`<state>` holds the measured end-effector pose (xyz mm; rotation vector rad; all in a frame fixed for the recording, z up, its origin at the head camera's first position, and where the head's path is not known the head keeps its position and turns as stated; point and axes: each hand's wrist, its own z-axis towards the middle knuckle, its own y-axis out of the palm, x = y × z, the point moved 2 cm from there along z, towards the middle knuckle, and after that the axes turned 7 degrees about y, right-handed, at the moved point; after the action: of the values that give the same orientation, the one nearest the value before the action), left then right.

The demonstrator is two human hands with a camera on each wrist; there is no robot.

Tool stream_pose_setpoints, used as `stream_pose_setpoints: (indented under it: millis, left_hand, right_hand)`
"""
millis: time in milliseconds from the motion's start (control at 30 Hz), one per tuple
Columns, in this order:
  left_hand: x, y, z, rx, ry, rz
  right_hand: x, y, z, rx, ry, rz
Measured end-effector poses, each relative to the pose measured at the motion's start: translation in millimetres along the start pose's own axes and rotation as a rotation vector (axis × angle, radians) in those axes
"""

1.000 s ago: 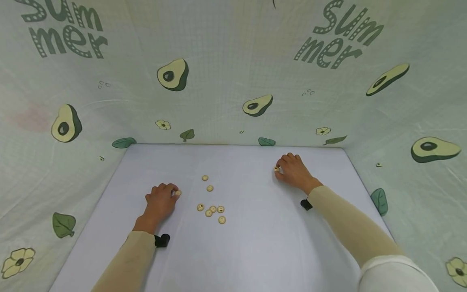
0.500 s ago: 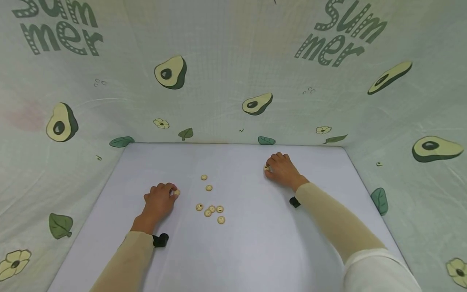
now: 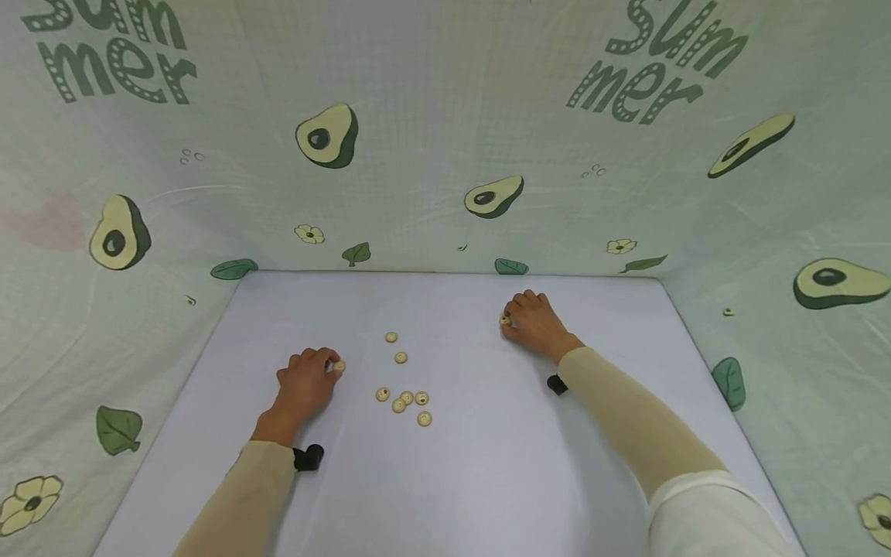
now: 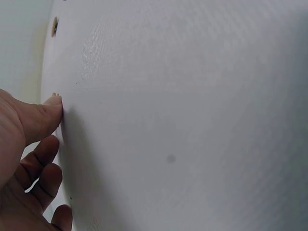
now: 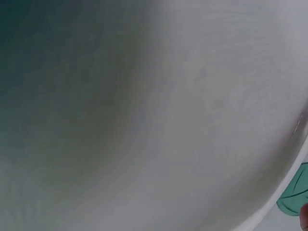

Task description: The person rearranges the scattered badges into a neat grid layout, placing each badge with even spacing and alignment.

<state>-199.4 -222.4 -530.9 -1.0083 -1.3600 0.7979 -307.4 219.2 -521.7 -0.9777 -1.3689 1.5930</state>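
Between the thumb and index finger of my left hand (image 3: 306, 383) is a small round wooden disc (image 3: 339, 366), held close over the white table. In the left wrist view the thumb (image 4: 48, 111) covers most of it. My right hand (image 3: 536, 322), farther back on the right, pinches another small wooden disc (image 3: 505, 319) with a dark mark on its face. Only a fingertip (image 5: 304, 216) of that hand enters the right wrist view. Between the hands lie several similar discs, among them a touching pair (image 3: 399, 405) and a dark-marked disc (image 3: 421, 398).
The white table (image 3: 501, 480) ends at a hanging pale cloth (image 3: 411, 139) printed with avocados, leaves and lettering, which rises at the back and both sides. Two loose discs lie farther back, one a wooden disc (image 3: 391, 337) nearest the cloth. A black wrist camera (image 3: 308, 457) sits on the left forearm.
My right hand has moved a short way left across the table with its disc, slowing by now. The left hand keeps its place and its hold, and the loose discs have not moved.
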Motion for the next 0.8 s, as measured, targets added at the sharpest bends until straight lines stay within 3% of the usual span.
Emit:
stream_pose_setpoints:
  millis: [800]
  left_hand:
    - [-3.1, 0.7, 1.2, 0.006, 0.009, -0.007]
  right_hand:
    - [-5.7, 1.0, 1.8, -0.035, 0.024, -0.004]
